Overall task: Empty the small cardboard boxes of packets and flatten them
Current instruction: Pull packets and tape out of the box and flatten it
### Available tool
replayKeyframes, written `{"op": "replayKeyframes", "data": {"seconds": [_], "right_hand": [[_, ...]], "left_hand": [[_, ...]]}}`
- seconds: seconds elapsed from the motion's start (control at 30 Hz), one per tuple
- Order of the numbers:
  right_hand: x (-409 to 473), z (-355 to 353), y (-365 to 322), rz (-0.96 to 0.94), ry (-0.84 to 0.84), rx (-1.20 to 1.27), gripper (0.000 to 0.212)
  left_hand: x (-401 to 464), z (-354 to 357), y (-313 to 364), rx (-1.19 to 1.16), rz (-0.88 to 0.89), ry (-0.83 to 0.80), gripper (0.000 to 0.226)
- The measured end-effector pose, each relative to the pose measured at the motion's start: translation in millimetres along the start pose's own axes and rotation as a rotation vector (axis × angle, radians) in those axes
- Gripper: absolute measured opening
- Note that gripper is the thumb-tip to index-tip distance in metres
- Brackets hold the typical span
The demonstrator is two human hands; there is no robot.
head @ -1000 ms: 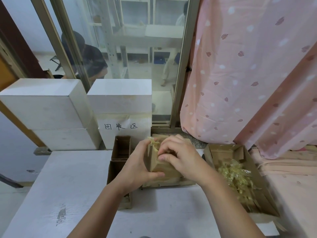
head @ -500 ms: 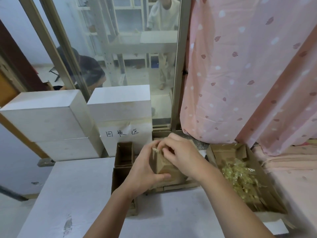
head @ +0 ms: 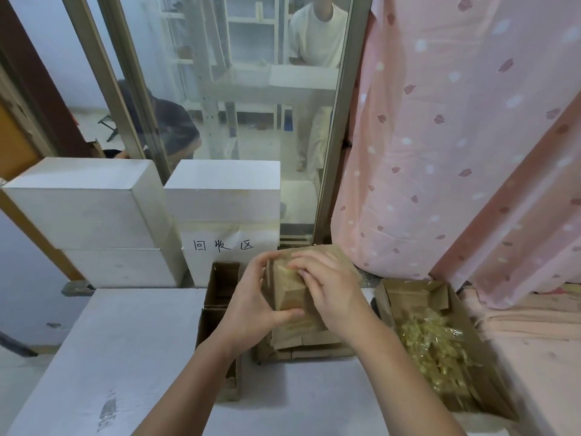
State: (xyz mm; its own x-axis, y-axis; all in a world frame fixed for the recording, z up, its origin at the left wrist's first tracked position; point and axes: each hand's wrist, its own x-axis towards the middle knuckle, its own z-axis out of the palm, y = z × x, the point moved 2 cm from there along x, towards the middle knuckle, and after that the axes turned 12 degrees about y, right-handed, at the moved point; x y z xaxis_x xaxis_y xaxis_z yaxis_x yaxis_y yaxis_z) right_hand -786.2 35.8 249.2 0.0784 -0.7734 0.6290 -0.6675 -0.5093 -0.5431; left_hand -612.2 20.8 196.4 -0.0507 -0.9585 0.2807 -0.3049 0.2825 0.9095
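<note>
We see the left hand (head: 251,306) gripping one small brown cardboard box (head: 287,289), thumb curled under its lower edge, above a stack of flattened brown cardboard pieces (head: 309,339) on the white tabletop (head: 132,347). The right hand (head: 330,291) lies on the box's top with its fingers (head: 303,262) bent over the opening; whether they pinch a packet, we cannot tell. A second ago a clear yellowish packet stood out of the box top under those fingers; now only a glint of film (head: 284,269) shows there, and the box is tilted further toward us. We judge emptying of this box nearly complete, flattening not yet begun. Counts: one box in hand; two open brown cardboard boxes (head: 224,287) left of it; one large brown cardboard tray (head: 412,297) on the right holding a heap of clear yellowish packets (head: 430,341), too tangled to count; three white blocks (head: 91,199) behind.
</note>
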Motion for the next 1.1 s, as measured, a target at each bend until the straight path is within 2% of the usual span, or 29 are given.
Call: {"op": "replayKeyframes", "data": {"seconds": [0.1, 0.23, 0.37, 0.43, 0.57, 0.77, 0.9, 1.0, 1.1], "right_hand": [[1.6, 2.4, 3.1, 0.027, -0.133, -0.010, 0.026], [5.0, -1.6, 4.8, 0.033, -0.105, -0.075, 0.027], [8.7, -8.6, 11.3, 0.095, -0.018, -0.078, 0.006], [11.0, -13.3, 15.7, 0.137, 0.016, -0.094, 0.012], [10.7, -11.6, 12.7, 0.115, -0.051, -0.093, 0.012], [11.9, -23.1, 12.5, 0.278, -0.115, 0.011, 0.015], [12.7, -21.9, 12.5, 0.387, -0.041, 0.069, 0.021], [11.9, -18.1, 15.4, 0.359, 0.011, -0.018, 0.007], [20.9, -35.2, 27.0, 0.344, 0.232, -0.135, 0.014]], "left_hand": [[1.6, -2.5, -0.1, 0.029, 0.026, -0.013, 0.103], [-3.4, -0.9, -0.2, 0.038, 0.065, -0.030, 0.102], [-4.7, -1.8, -0.7, 0.036, 0.072, -0.017, 0.101], [-3.4, -3.8, -0.2, 0.040, 0.070, -0.013, 0.101], [-0.9, -5.3, 4.8, 0.053, 0.074, 0.009, 0.100], [2.6, -8.2, 7.8, 0.118, 0.182, 0.053, 0.102], [5.0, -4.5, 11.5, 0.169, 0.247, 0.056, 0.104], [4.9, -5.4, 10.7, 0.154, 0.238, 0.072, 0.103], [-0.1, -9.7, 4.0, 0.053, 0.135, 0.072, 0.100]]}}
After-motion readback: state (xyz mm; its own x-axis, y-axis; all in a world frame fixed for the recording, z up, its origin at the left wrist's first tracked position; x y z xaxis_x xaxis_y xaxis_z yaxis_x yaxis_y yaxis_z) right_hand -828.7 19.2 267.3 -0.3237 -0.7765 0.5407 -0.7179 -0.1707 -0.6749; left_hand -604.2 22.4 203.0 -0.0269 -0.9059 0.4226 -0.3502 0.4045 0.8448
